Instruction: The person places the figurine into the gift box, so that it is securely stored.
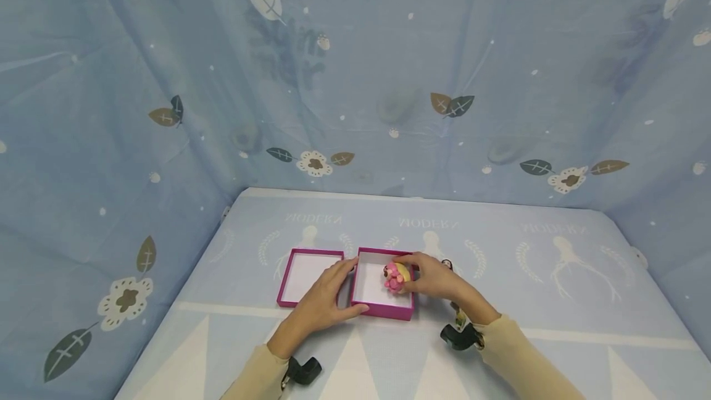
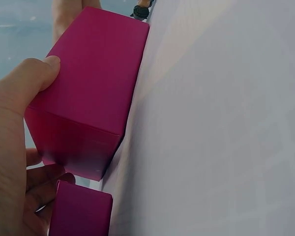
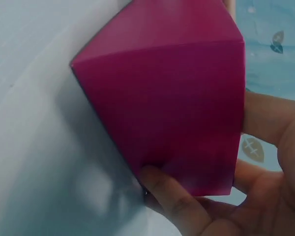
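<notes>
A magenta box (image 1: 382,310) with a white inside stands open-topped on the table. My left hand (image 1: 322,301) holds its left front corner, thumb on the front wall and fingers along the left side; the left wrist view shows the thumb against the magenta wall (image 2: 96,69). Over the right rim reaches my right hand (image 1: 436,276), its thumb and forefinger pinching a pink toy figure (image 1: 393,278) with a yellow back, inside the box. In the right wrist view other fingers of the right hand (image 3: 265,191) touch the box's outer wall (image 3: 172,113); the toy is hidden there.
Left of the box lies a shallow magenta lid (image 1: 285,278), white inside up, close to my left fingers. Beyond the right wrist, a small dark-topped figure (image 1: 447,263) shows, mostly hidden by the arm. A patterned cloth (image 1: 500,233) covers the table; blue curtains (image 1: 355,79) hang behind.
</notes>
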Tool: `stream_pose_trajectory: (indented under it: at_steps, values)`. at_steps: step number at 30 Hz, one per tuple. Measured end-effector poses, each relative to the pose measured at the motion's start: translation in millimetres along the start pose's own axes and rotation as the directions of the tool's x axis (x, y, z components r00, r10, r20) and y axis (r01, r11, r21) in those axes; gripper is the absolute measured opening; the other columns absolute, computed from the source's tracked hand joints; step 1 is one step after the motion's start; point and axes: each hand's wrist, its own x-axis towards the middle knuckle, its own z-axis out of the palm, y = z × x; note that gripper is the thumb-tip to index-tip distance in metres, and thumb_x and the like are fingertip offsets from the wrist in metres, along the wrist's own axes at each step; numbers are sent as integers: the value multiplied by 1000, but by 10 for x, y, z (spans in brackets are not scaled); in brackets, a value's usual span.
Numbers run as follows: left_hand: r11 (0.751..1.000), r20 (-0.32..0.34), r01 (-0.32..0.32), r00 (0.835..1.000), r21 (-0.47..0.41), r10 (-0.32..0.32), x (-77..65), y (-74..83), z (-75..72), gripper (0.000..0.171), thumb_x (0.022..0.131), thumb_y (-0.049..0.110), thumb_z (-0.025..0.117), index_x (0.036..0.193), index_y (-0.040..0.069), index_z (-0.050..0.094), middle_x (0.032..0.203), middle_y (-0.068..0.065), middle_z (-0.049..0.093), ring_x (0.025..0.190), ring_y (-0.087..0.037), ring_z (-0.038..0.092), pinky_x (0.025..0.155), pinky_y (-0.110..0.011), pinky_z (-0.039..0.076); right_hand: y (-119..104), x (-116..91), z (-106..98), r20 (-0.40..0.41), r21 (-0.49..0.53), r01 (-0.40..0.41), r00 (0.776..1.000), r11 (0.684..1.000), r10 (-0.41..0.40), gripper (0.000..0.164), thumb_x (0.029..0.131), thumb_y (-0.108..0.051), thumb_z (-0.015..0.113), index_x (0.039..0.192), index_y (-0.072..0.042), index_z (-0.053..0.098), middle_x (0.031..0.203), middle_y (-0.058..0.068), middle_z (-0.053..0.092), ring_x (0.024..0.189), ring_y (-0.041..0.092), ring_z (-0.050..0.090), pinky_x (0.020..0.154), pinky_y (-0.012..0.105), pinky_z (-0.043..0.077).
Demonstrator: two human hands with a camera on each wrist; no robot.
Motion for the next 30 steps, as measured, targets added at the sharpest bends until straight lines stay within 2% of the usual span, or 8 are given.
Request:
stream_pose_trajectory:
  at_steps: [7,11,14,16,19,23,26,30]
  values:
    - [1000,6,2,1000,10,-2,4,9,-4,92,80,63,69,150,12,37,147,-9,47,135,-27,46,108,-50,43,39,-45,30,-27,32,10,1000,999,-9,61,79,-18,79,136,-9,58,148,26,41,133,45,44,105,63,39]
    - [1000,16,24,1000,4,-24,-4,10,-10,92,80,63,69,152,17,35,148,-9,47,136,-26,45,110,-49,41,73,-43,52,-46,65,75,996,995,-72,55,80,-13,77,132,-8,61,141,20,51,127,40,50,103,59,43]
    - [999,22,34,999,1,-34,-6,8,-6,92,80,62,70,152,17,35,148,-9,46,137,-26,44,110,-49,40,72,-43,63,-86,35,91,992,995,-88,50,79,-11,78,127,-9,64,134,18,57,122,37,53,103,56,45]
    - [999,25,36,999,1,-36,-7,4,1,92,80,62,70,152,17,35,149,-10,46,138,-27,44,111,-50,40,54,-46,68,-108,3,66,992,998,-65,50,78,-13,80,125,-9,65,131,17,59,119,35,55,102,55,46]
    - [999,29,38,999,3,-38,-8,0,8,93,80,62,70,152,16,35,149,-10,46,138,-27,43,111,-50,39,11,-54,70,-133,-53,21,991,998,-28,49,77,-14,80,124,-7,65,135,23,54,123,41,53,103,58,44]
    - [999,23,32,999,3,-33,-7,-4,7,93,80,62,70,151,13,36,149,-10,46,138,-27,44,111,-50,39,-50,-76,62,-176,-123,-18,984,992,-4,48,74,-20,84,117,-7,67,133,23,53,119,40,55,97,58,48]
    - [1000,15,21,1000,4,-21,-5,-10,6,93,80,61,70,151,11,37,148,-10,47,137,-26,44,111,-49,40,-90,-85,49,-198,-163,-46,980,986,13,48,70,-27,88,110,-10,68,116,15,57,99,27,59,83,47,53]
    - [1000,13,16,1000,8,-16,-1,-7,3,92,80,62,69,151,12,37,148,-10,47,137,-26,45,110,-49,41,-106,-71,29,-186,-159,-58,982,986,28,49,67,-30,90,105,-10,67,99,6,59,83,17,56,70,33,51]
